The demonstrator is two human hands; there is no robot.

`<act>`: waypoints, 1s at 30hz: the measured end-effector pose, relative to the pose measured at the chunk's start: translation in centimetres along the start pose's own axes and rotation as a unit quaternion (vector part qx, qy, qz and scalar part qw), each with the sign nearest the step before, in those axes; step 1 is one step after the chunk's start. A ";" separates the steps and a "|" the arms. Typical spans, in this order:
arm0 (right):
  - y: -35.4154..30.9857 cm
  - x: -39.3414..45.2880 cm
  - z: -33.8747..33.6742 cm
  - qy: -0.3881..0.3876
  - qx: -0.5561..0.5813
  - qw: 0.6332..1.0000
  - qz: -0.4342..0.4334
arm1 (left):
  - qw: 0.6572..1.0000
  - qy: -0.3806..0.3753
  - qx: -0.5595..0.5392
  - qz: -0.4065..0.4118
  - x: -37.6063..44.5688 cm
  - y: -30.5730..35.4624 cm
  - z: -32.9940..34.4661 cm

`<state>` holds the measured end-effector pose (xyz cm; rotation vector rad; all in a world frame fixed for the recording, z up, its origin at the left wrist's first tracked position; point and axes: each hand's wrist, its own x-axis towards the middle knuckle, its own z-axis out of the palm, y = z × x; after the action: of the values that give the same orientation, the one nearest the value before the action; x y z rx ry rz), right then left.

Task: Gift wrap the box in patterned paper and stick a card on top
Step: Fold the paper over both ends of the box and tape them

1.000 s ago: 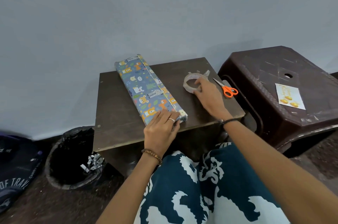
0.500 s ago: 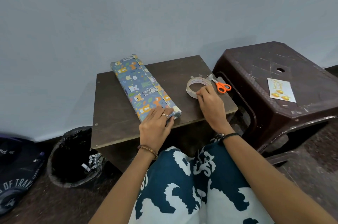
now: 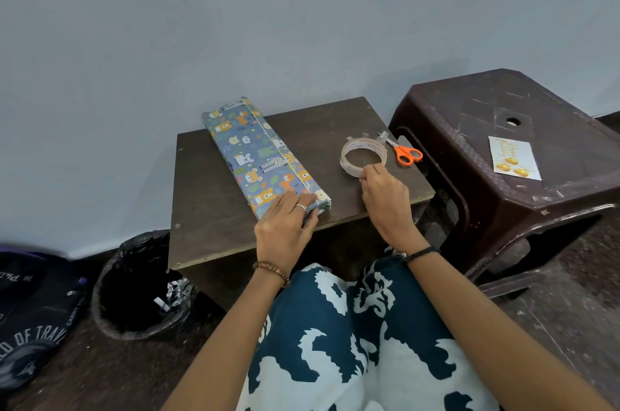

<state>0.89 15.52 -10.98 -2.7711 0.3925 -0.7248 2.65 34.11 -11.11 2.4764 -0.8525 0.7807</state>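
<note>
Since a second ago, right hand (image 3: pixel 385 199) drawn back from over the tape roll (image 3: pixel 364 155) to its near edge, fingers (image 3: pixel 367 174) now pinching there, likely at the loose tape end. Left hand (image 3: pixel 288 226) unmoved, fingers flat, pressing the folded end of the wrapped box (image 3: pixel 261 159) at mid-frame on the tabletop (image 3: pixel 208 209). Probably about to tape that flap. Card (image 3: pixel 513 159) untouched on the stool (image 3: pixel 553 209), right of frame.

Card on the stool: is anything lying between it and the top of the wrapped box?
Nothing covers the card. The direct line to the box crosses the scissors, tape roll and right hand. The left hand covers only the box's near end.
</note>
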 end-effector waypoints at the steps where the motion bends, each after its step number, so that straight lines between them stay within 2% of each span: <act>1: 0.1 -0.1 -0.1 -0.003 0.000 1.000 0.002 | 1.000 -0.002 -0.001 -0.001 0.0 0.0 0.0; 11: -0.9 -1.2 -1.5 -0.030 0.013 0.999 0.014 | 1.000 0.001 0.003 -0.005 0.0 0.1 -0.1; 13: -0.7 -1.3 -1.9 -0.039 0.146 0.985 0.084 | 1.000 0.006 0.004 -0.007 0.0 0.1 -0.1; 16: -0.6 -1.8 -2.6 -0.054 0.405 0.899 0.161 | 1.000 0.013 0.005 0.000 0.0 0.1 -0.2; 18: -0.7 -2.4 -2.9 -0.083 0.457 0.871 0.160 | 1.000 0.015 0.007 0.005 -0.1 0.0 -0.2; 25: -2.3 -3.4 -2.3 -0.155 0.443 0.870 0.151 | 1.000 0.019 0.011 0.002 -0.1 -0.1 0.2; 30: -4.0 -4.5 -0.7 -0.122 0.435 0.876 0.170 | 1.000 0.020 0.012 0.004 0.0 0.0 0.1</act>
<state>-2.45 20.54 -11.12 -1.8354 0.3642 -0.3253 2.72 34.09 -11.19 2.4717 -0.8445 0.8455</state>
